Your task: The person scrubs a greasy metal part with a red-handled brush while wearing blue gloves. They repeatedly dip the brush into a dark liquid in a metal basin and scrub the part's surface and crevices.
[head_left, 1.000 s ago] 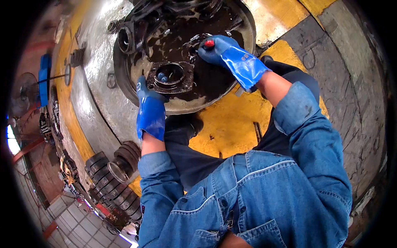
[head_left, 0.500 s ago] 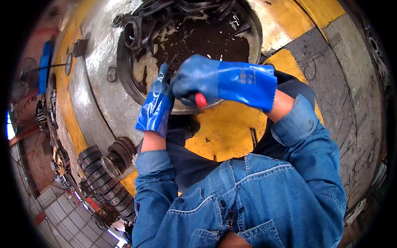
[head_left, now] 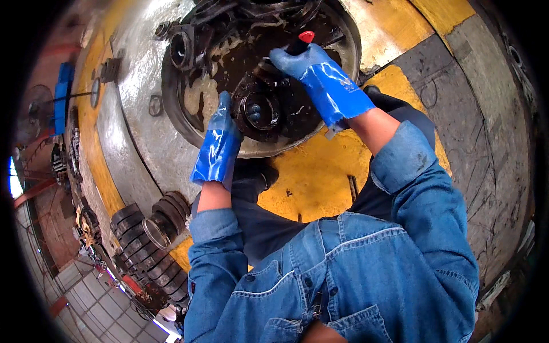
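From where I'm standing, the flanged metal collar [head_left: 264, 125] is sitting over the near half of a round basin [head_left: 171, 98], directly right of the person's gloved left hand [head_left: 222, 128]. That hand is the nearer one: its thumb is pointing up along the collar's left side and its fingers are curling underneath, blue tips [head_left: 254, 112] showing through the bore. The collar is round, giving no clear long axis; its opening is facing up toward the wearer.

The right hand [head_left: 306, 60] is hanging up and to the right, fingers closing round a red-ended black handle [head_left: 306, 38] that is slanting up and rightward. I can't tell what its working end is, or whether it is touching the collar.

The basin's near lip is running just below the collar; dark liquid [head_left: 277, 41] is lying open beyond, with grimy metal parts [head_left: 246, 10] crowding the far edge.
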`<state>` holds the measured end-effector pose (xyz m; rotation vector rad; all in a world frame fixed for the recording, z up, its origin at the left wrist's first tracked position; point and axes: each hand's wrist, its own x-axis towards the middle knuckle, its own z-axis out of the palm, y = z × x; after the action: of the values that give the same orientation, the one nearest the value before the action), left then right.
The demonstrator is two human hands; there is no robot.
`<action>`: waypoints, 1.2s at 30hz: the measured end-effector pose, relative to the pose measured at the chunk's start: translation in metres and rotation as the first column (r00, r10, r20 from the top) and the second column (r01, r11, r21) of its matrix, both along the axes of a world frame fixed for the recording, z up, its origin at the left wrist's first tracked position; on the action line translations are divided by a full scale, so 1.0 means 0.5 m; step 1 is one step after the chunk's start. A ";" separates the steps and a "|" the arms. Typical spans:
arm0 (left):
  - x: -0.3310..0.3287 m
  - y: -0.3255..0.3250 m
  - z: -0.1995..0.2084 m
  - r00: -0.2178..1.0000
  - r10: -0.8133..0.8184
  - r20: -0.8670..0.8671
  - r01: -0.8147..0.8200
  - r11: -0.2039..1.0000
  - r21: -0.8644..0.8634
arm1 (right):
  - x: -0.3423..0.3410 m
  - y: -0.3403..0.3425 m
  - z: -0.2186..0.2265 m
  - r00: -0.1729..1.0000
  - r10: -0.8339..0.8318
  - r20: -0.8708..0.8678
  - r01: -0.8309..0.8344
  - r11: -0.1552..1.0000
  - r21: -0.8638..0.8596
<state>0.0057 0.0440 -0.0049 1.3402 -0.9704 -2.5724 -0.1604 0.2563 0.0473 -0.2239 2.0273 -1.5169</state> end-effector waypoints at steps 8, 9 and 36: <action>-0.002 0.006 0.008 1.000 -0.008 0.020 0.009 1.000 -0.019 | -0.003 -0.010 -0.074 0.998 -0.055 -0.026 0.055 0.998 -0.007; 0.001 0.004 0.006 1.000 -0.002 0.022 0.002 1.000 -0.024 | -0.003 -0.012 -0.081 0.992 -0.068 -0.109 0.078 0.993 0.090; -0.015 0.008 0.025 0.992 -0.124 -0.029 0.123 0.992 -0.027 | 0.055 -0.039 -0.023 0.908 0.214 -0.360 -0.251 0.966 -0.060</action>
<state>-0.0018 0.0480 0.0073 1.2686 -1.1100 -2.6513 -0.1329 0.2370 0.0359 -0.8031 2.0950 -1.5131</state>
